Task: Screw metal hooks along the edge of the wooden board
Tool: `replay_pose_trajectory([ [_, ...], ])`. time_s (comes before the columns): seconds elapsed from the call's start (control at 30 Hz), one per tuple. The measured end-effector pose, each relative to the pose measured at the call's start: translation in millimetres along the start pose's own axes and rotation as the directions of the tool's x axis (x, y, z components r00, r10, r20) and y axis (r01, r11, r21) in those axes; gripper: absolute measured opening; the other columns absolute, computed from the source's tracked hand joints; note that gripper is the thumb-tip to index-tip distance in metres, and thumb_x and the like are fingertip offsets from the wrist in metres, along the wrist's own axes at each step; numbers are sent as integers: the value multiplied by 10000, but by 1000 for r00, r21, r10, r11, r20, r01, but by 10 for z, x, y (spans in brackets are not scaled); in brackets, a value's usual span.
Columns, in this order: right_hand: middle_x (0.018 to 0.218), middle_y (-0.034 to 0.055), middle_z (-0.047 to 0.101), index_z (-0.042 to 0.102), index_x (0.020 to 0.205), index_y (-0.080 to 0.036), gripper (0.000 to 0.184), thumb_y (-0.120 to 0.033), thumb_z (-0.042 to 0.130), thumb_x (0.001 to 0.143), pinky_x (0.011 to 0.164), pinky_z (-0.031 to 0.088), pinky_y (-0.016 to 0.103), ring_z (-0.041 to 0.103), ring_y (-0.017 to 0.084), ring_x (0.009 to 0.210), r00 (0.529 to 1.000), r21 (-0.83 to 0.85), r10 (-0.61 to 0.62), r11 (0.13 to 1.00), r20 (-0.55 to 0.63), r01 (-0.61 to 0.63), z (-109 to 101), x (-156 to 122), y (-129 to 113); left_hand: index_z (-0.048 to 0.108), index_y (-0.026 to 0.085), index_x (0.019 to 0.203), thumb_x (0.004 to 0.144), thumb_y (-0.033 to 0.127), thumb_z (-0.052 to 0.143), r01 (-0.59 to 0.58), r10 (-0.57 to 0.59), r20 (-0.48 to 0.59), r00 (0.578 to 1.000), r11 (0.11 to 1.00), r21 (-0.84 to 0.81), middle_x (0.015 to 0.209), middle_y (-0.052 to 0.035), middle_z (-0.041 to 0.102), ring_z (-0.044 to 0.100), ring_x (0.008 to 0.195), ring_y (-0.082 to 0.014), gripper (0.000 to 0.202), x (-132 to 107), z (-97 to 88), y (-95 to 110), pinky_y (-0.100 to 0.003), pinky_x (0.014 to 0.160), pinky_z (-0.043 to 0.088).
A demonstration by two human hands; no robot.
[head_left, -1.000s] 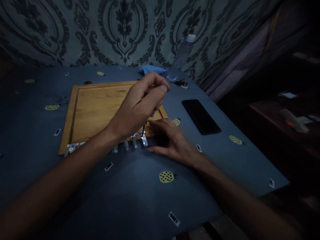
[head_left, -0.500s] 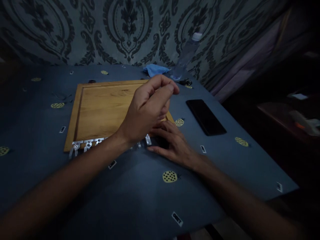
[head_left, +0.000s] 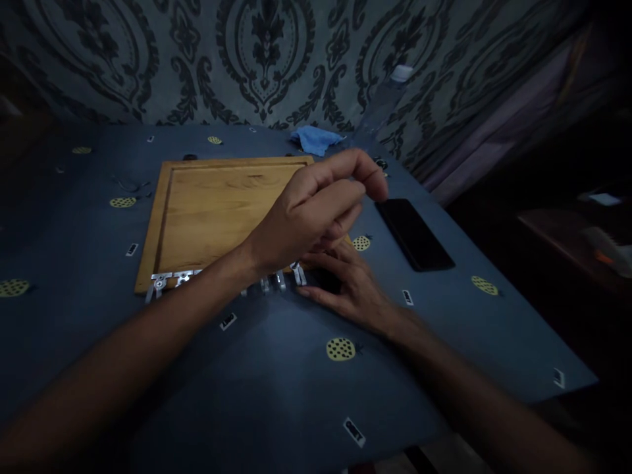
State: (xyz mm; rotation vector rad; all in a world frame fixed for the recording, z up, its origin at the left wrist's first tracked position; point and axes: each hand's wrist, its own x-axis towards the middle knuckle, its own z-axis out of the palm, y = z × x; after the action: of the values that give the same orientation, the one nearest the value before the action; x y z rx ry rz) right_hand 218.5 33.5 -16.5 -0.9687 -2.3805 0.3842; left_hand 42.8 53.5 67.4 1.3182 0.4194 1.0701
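Observation:
A wooden board with a raised rim (head_left: 154, 227) lies on the table, and small silver metal fittings (head_left: 182, 276) line its front edge. My left hand (head_left: 323, 204) is raised over the board's right side, fingers curled in and closed. Whatever is inside it, if anything, is hidden. Beneath it, my right hand (head_left: 345, 283) rests at the board's front right corner. Its thumb and fingertips are around the rightmost silver metal fitting (head_left: 299, 273), with a dark gap behind them. My left forearm covers part of the row, and my left hand hides some right fingertips.
A black phone (head_left: 415, 234) lies to the right of the board. Behind it stand a clear plastic bottle (head_left: 380, 108) and a crumpled blue cloth (head_left: 316, 139). Thin dark pieces (head_left: 126, 185) lie left of the board. The table (head_left: 276, 388) has a pineapple-print cover, and a patterned curtain hangs behind.
My left hand has turned, its fingers now pointing further right and its knuckles tilted over. My right hand stays at the board's corner. The whole view has shifted slightly.

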Motion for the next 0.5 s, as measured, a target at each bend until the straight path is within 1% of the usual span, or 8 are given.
replay_pose_trajectory([
  [0.07, 1194, 123, 701, 705, 1228, -248, 464, -599, 607, 939, 962, 546, 566, 642, 324, 1140, 1000, 14, 1, 1000, 5, -1, -6, -3, -3, 566, 211, 797, 961, 161, 438, -13, 13, -20, 1000, 1000, -4, 489, 86, 330, 245, 415, -91, 214, 2, -3, 26, -246, 435, 228],
  [0.1, 1205, 123, 698, 700, 1236, -249, 456, -585, 616, 940, 972, 541, 569, 640, 322, 1148, 1000, 26, -1, 1000, 8, 1, -9, -3, -4, 565, 211, 792, 964, 167, 445, -33, 32, -56, 998, 999, -7, 489, 84, 334, 238, 413, -89, 215, 7, -2, 51, -244, 432, 223],
  [0.17, 1214, 121, 695, 685, 1259, -250, 442, -553, 637, 941, 981, 535, 561, 640, 311, 1151, 1000, 44, -1, 999, 18, 0, -16, -3, -5, 557, 212, 767, 965, 161, 447, -80, 80, -179, 981, 997, 4, 484, 81, 329, 206, 402, -80, 232, 22, 5, 124, -238, 421, 195],
  [0.23, 1208, 119, 694, 674, 1275, -252, 445, -541, 649, 938, 973, 536, 547, 642, 301, 1140, 1000, 51, 2, 999, 30, -3, -22, -3, -5, 526, 215, 729, 961, 125, 419, -96, 104, -321, 941, 994, 42, 471, 79, 303, 171, 385, -70, 270, 38, 16, 200, -234, 411, 150],
  [0.27, 1202, 120, 694, 672, 1276, -248, 449, -543, 648, 939, 965, 537, 540, 643, 298, 1132, 1000, 52, -3, 999, 31, 1, -24, -3, -4, 511, 214, 719, 957, 108, 407, -98, 111, -368, 923, 994, 54, 470, 79, 288, 163, 381, -66, 281, 43, 23, 227, -232, 410, 132],
  [0.33, 1200, 121, 693, 673, 1272, -237, 455, -545, 646, 939, 960, 536, 532, 643, 294, 1124, 1000, 53, -12, 999, 28, 10, -28, -5, -1, 509, 210, 718, 953, 93, 388, -114, 123, -386, 914, 992, 47, 470, 77, 284, 169, 383, -65, 289, 45, 37, 239, -226, 409, 132],
  [0.5, 1214, 119, 692, 681, 1266, -238, 454, -548, 649, 936, 987, 525, 538, 633, 300, 1150, 999, 53, -1, 999, 35, -1, -22, -9, 15, 521, 207, 731, 922, 106, 437, -110, 103, -335, 936, 994, -3, 462, 83, 290, 176, 405, -78, 231, 24, 57, 99, -235, 414, 163],
])
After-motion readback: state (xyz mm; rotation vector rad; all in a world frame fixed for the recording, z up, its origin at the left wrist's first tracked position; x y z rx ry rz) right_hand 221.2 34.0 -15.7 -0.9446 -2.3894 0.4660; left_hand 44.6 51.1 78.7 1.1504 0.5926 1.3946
